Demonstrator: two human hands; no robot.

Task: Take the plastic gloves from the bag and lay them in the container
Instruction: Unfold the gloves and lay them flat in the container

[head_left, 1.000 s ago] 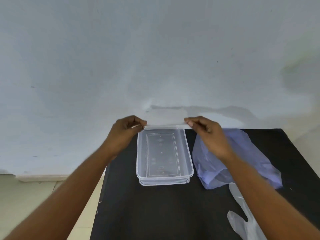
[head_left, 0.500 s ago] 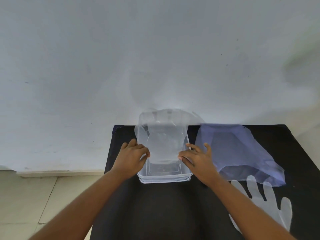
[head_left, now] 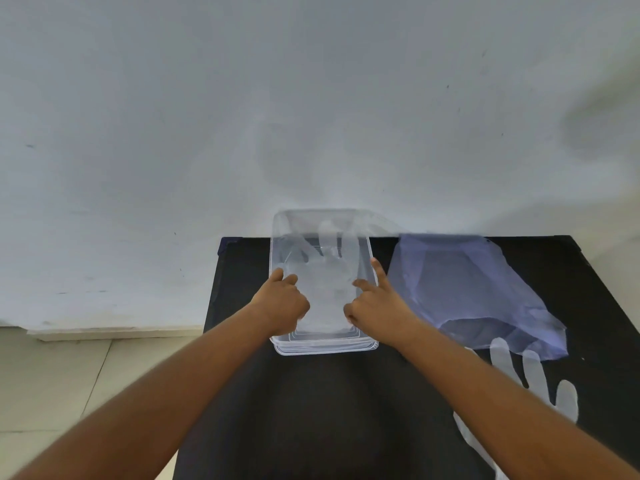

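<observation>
Nearest, we see a second glove [head_left: 530,379] flat on the black table [head_left: 311,410]. Left hand [head_left: 282,306] and right hand [head_left: 375,306] press a glove [head_left: 325,285] into the container [head_left: 322,346] — fingers loose, nothing clenched. Bag [head_left: 467,289] beyond, right.

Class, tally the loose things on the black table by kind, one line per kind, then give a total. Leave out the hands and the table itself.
Clear plastic gloves: 2, glove in the container and glove on the table
Clear container: 1
Bluish plastic bag: 1
Total: 4
</observation>
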